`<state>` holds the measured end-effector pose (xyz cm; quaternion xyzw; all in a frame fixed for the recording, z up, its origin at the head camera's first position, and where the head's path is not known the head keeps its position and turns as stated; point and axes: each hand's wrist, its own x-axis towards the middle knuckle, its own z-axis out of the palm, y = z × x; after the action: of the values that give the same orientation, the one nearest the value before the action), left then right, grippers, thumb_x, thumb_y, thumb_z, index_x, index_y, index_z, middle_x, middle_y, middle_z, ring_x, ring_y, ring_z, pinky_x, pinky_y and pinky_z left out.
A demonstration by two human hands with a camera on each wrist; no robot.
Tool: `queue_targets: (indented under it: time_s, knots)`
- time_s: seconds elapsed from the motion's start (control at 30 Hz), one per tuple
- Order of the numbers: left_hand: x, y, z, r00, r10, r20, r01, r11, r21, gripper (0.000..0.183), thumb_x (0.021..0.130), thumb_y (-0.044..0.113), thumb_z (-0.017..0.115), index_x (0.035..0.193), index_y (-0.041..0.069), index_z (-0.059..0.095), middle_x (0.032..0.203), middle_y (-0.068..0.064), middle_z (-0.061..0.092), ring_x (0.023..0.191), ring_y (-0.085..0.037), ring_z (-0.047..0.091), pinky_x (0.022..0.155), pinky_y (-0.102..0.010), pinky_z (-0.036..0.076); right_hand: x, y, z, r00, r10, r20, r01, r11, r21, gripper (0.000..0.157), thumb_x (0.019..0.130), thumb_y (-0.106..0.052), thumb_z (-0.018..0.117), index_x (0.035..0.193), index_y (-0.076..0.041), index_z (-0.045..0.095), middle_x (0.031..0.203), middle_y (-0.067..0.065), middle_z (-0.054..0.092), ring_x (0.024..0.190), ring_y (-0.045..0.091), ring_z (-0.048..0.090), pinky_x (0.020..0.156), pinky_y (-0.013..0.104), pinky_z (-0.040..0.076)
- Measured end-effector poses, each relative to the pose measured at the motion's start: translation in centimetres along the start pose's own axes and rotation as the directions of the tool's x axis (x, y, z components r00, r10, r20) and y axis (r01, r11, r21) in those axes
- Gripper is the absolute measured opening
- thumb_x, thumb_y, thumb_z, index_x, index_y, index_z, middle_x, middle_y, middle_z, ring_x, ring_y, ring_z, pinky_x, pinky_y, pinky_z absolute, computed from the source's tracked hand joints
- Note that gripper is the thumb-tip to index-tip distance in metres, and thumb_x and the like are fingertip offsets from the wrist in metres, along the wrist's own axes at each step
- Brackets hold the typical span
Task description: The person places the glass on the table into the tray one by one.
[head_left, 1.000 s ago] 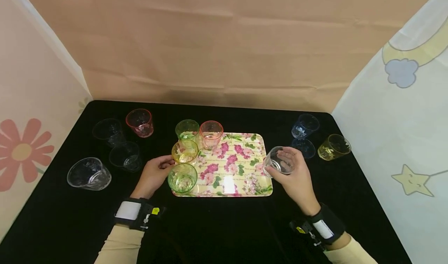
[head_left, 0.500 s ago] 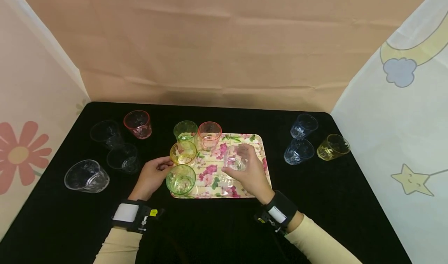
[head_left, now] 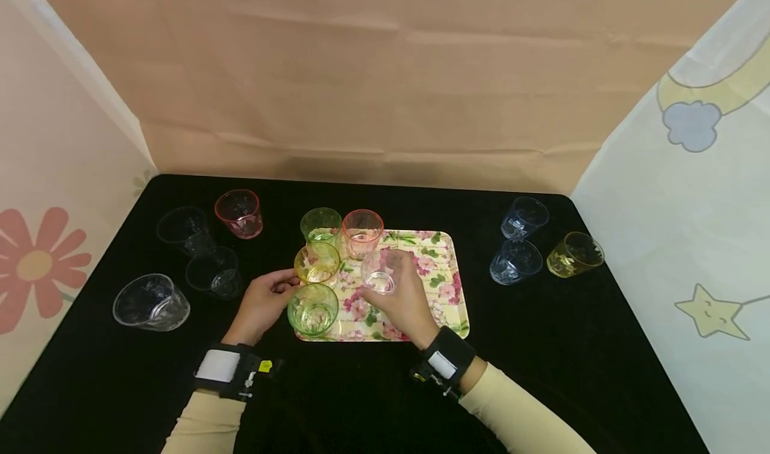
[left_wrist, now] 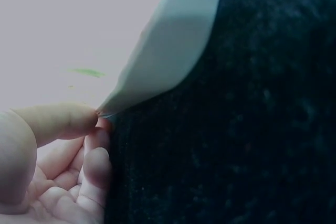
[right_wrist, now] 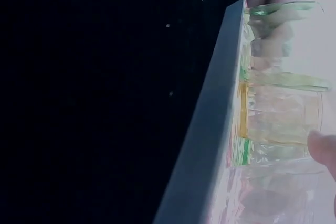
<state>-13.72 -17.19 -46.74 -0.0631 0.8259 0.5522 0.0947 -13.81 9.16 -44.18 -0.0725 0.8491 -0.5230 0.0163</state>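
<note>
Think of the tray's middle as the middle of a clock, with 12 at the far edge. The left hand (head_left: 260, 305) is at 9 o'clock, pinching the edge of the flowery tray (head_left: 445, 287) between thumb and finger. The right hand (head_left: 408, 301) has its thumb and fingers around a clear glass (head_left: 374, 272), near the clock's middle. It is hard to tell if the glass touches the tray.

Four more glasses stand on the tray: a pink glass (head_left: 363, 235) at 11, a far green glass (head_left: 321, 225) between 10 and 11, a yellow glass (head_left: 317, 264) between 9 and 10, and a near green glass (head_left: 313, 310) between 8 and 9.

On the black table (head_left: 349, 400), two blue glasses (head_left: 516, 262) sit between 2 and 3, and another clear glass (head_left: 152, 302) sits at 9, well apart from the tray.
</note>
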Motion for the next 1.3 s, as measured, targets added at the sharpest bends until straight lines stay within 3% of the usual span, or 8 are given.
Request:
queue_targets:
  time_s: [0.47, 0.7, 1.3]
  knots:
    - [0.0, 0.1, -0.1, 1.000, -0.005, 0.003, 0.005, 1.000, 0.003, 0.038, 0.101, 0.010, 0.061, 0.135, -0.004, 0.060, 0.119, -0.018, 0.066, 0.106, -0.027, 0.060, 0.080, -0.026, 0.049, 0.6, -0.8, 1.9, 0.999, 0.015, -0.035, -0.013, 0.998, 0.056, 0.090, 0.083, -0.022, 0.087, 0.148, 0.000, 0.028, 0.152, 0.024, 0.040, 0.143, 0.037, 0.040, 0.112, 0.051, 0.037]
    - [0.0, 0.0, -0.1, 1.000, -0.003, 0.005, 0.003, 1.000, 0.000, 0.038, 0.100, 0.010, 0.062, 0.136, -0.005, 0.060, 0.119, -0.018, 0.066, 0.105, -0.026, 0.060, 0.079, -0.025, 0.049, 0.7, -1.0, 2.5, 0.998, -0.004, -0.055, 0.007, 0.999, 0.047, 0.085, 0.084, -0.022, 0.086, 0.143, 0.001, 0.031, 0.148, 0.025, 0.042, 0.140, 0.037, 0.041, 0.110, 0.052, 0.039]
    - [0.0, 0.2, -0.2, 0.999, -0.017, 0.028, 0.017, 1.000, -0.014, 0.039, 0.101, 0.011, 0.061, 0.137, -0.004, 0.059, 0.120, -0.018, 0.065, 0.107, -0.026, 0.060, 0.079, -0.025, 0.049, 0.9, -1.6, 3.6, 0.997, 0.004, -0.071, -0.004, 1.000, 0.000, 0.090, 0.083, -0.023, 0.087, 0.147, 0.002, 0.029, 0.147, 0.024, 0.043, 0.138, 0.036, 0.046, 0.108, 0.049, 0.043]
